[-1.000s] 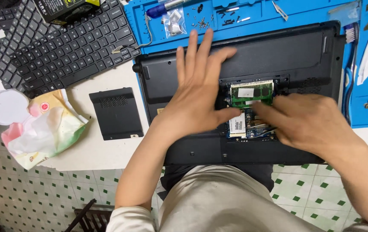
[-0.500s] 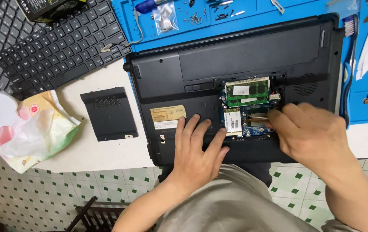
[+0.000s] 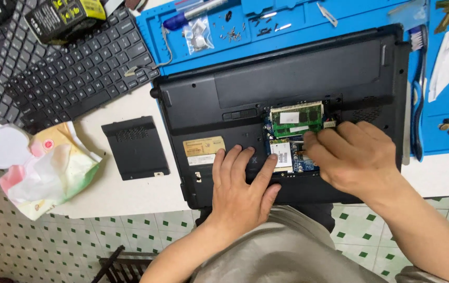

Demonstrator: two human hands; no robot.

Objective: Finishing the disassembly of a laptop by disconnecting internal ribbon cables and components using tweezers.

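Now, at far left a crumpled wet-wipe pack (image 3: 46, 167) lies near the loose keyboard (image 3: 62, 63), with a removed black cover panel (image 3: 136, 148) just right of it. Your left hand (image 3: 242, 191) rests flat, fingers spread, on the upturned laptop (image 3: 287, 84). Just right, in its open bay, sits the small wireless card (image 3: 282, 155), thin, stiff and likely fragile; take it by its edges. Your right hand (image 3: 355, 157) curls fingertips into that bay; whether they pinch anything is hidden.
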